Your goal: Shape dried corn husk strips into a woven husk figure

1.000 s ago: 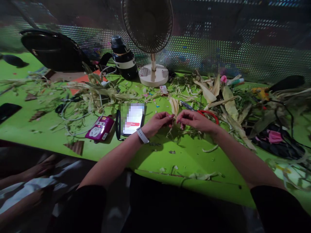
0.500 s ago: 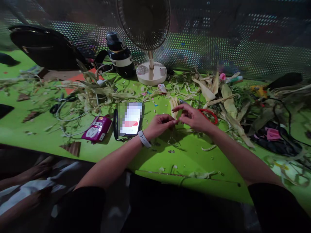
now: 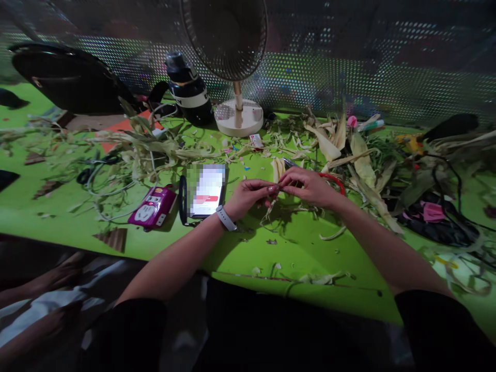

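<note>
Over the middle of the green table, my left hand (image 3: 253,196) and my right hand (image 3: 306,186) meet fingertip to fingertip, each closed in a pinch. A thin pale strip of dried husk (image 3: 270,211) hangs below my left fingers. What my right fingertips pinch is hidden between the hands. Just behind the hands lie pale folded husk pieces (image 3: 278,169) and a dark, slim object (image 3: 289,163). A red ring-shaped cord (image 3: 338,182) lies partly behind my right wrist.
Left of my hands are a phone (image 3: 209,191) with a lit screen and a purple power strip (image 3: 153,207). A fan (image 3: 238,121) and a black bottle (image 3: 192,101) stand behind. Dried corn husks (image 3: 362,160) lie at right. Another person's hand (image 3: 58,279) is at lower left.
My right fingers have closed from a spread pose into a pinch against my left fingertips. The pale strip now shows below my left hand. The view has shifted slightly.
</note>
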Available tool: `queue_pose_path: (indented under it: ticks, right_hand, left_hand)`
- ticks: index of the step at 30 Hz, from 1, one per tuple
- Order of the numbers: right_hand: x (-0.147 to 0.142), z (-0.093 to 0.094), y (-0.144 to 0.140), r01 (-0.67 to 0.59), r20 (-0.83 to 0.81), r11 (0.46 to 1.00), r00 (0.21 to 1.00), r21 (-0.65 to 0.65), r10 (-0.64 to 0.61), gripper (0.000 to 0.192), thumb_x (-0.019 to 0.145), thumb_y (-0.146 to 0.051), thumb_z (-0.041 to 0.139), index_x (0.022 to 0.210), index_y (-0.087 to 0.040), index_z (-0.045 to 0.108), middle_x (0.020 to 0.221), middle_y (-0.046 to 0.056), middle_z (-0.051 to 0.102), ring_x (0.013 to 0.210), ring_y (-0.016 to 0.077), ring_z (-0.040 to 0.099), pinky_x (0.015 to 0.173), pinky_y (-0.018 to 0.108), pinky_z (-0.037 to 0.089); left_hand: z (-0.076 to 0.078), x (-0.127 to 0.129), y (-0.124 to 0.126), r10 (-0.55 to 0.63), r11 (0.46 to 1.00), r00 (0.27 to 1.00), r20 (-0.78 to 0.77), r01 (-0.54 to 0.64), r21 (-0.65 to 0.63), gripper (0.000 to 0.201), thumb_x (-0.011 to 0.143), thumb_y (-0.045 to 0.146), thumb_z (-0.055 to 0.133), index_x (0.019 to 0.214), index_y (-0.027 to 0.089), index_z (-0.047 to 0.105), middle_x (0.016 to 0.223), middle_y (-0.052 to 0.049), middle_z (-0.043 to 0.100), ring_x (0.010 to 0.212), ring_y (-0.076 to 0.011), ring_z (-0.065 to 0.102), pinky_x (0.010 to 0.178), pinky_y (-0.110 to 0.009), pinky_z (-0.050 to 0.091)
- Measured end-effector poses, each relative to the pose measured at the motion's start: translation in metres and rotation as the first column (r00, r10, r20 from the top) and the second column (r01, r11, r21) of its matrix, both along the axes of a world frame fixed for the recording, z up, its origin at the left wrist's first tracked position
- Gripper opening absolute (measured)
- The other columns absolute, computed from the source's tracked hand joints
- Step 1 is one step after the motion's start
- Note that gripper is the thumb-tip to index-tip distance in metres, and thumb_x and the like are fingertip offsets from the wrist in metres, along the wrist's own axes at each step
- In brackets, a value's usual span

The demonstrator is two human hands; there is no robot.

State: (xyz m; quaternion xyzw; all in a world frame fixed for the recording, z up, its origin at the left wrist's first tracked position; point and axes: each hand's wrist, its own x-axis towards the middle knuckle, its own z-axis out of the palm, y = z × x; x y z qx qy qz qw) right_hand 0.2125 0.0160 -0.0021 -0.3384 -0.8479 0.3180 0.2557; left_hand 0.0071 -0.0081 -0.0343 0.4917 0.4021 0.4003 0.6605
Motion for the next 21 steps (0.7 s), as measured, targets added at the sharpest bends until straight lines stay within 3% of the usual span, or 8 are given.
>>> queue_pose_path:
  ticks: [3,9,11,13,17,21]
  right_hand:
    - [0.003,0.007,-0.002,0.006,0.031,1.0,1.0,0.006,-0.006,0.011,0.084,-0.029,0.059,0.083,-0.019,0.064,0.095,0.008,0.061,0.082,0.0184,0.057,0.075,0.035,0.047]
    - [0.008,0.019,-0.005,-0.163,0.046,0.985,0.985,-0.065,0.166,0.007,0.081,-0.025,0.06,0.082,-0.019,0.064,0.097,0.007,0.062,0.09,0.0192,0.058,0.085,0.037,0.044]
    - [0.009,0.02,-0.005,-0.164,0.023,0.977,0.985,-0.136,0.169,0.006,0.079,-0.023,0.06,0.081,-0.019,0.064,0.099,0.006,0.062,0.092,0.0192,0.058,0.085,0.036,0.044]
    - [0.007,0.016,-0.006,-0.095,-0.018,0.961,0.995,-0.258,0.093,0.011,0.077,-0.019,0.057,0.086,-0.019,0.064,0.095,0.005,0.062,0.086,0.018,0.058,0.078,0.034,0.045]
    - [-0.004,0.001,-0.008,-0.023,-0.084,0.863,0.996,-0.504,-0.022,0.034,0.075,-0.013,0.049,0.107,-0.02,0.057,0.088,0.001,0.062,0.079,0.0158,0.058,0.07,0.03,0.045]
    - [-0.012,-0.01,-0.009,-0.041,-0.084,0.876,0.996,-0.481,0.0,0.031,0.077,-0.012,0.047,0.104,-0.02,0.06,0.099,0.002,0.064,0.089,0.0161,0.057,0.079,0.032,0.044]
  left_hand:
    - [0.001,-0.001,0.003,0.001,0.995,0.999,0.043,0.003,-0.104,0.029,0.064,0.035,0.079,0.084,0.015,0.075,0.078,-0.007,0.073,0.053,-0.0078,0.06,0.042,-0.016,0.036]
    - [0.004,-0.006,0.005,-0.083,0.975,0.994,0.069,0.095,-0.203,0.028,0.058,0.026,0.083,0.082,0.013,0.074,0.076,-0.007,0.073,0.059,-0.0091,0.064,0.042,-0.014,0.039]
    - [0.004,-0.006,0.004,-0.091,0.978,0.992,0.084,0.104,-0.181,0.028,0.058,0.025,0.083,0.082,0.013,0.074,0.077,-0.006,0.073,0.061,-0.0098,0.065,0.052,-0.017,0.048]
    - [0.005,-0.006,0.003,-0.121,0.983,0.99,0.077,0.131,-0.129,0.028,0.058,0.024,0.082,0.082,0.013,0.073,0.077,-0.005,0.073,0.066,-0.0108,0.066,0.065,-0.022,0.054]
    - [0.006,-0.006,0.001,-0.205,0.979,0.978,0.02,0.206,-0.013,0.023,0.061,0.024,0.081,0.079,0.015,0.072,0.077,-0.004,0.072,0.07,-0.0111,0.066,0.073,-0.025,0.054]
    - [0.006,-0.007,0.003,-0.239,0.968,0.971,-0.023,0.24,0.068,0.019,0.06,0.024,0.08,0.076,0.016,0.072,0.074,-0.003,0.071,0.067,-0.0113,0.064,0.07,-0.025,0.053]
